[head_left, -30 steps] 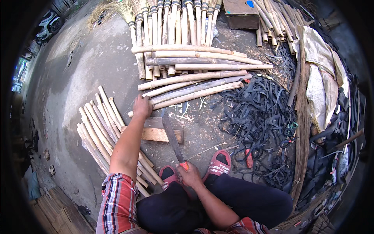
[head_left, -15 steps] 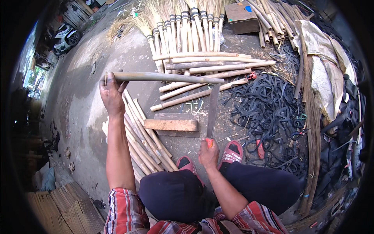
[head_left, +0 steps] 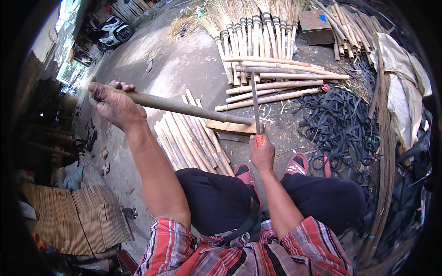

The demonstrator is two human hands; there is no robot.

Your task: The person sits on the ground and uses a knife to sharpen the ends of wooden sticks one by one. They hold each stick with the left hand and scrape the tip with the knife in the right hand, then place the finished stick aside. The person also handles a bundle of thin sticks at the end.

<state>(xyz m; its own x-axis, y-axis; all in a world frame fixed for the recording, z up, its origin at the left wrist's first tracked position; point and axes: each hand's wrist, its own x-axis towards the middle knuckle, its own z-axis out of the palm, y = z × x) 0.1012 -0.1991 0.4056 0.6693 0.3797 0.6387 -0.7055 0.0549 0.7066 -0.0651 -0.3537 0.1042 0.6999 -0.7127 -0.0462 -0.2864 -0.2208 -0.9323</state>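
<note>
Closest is the person's red striped shirt (head_left: 202,257), then two knees in dark pants (head_left: 322,200). Two pink slippers (head_left: 247,178) are on the ground. The right hand (head_left: 261,154) is closed around the red handle of a long knife (head_left: 255,99), and the blade points up and away. The left hand (head_left: 119,108) is out to the left, with its fingers wrapped around one end of a brown stick (head_left: 184,108). The stick slopes down to the right, and its other end is at a wood block (head_left: 230,126), right by the knife blade. I cannot tell if the stick touches the block or the blade. Below the stick, on the left, lie many pale sticks (head_left: 177,139). To the right is a messy heap of black strips (head_left: 334,115). Past the block, more loose sticks (head_left: 283,85) lie sideways. Farther back are brooms (head_left: 267,18) in a row, with a brown box (head_left: 316,31) beside them. Way back on the left is a white motorbike (head_left: 113,31).
</note>
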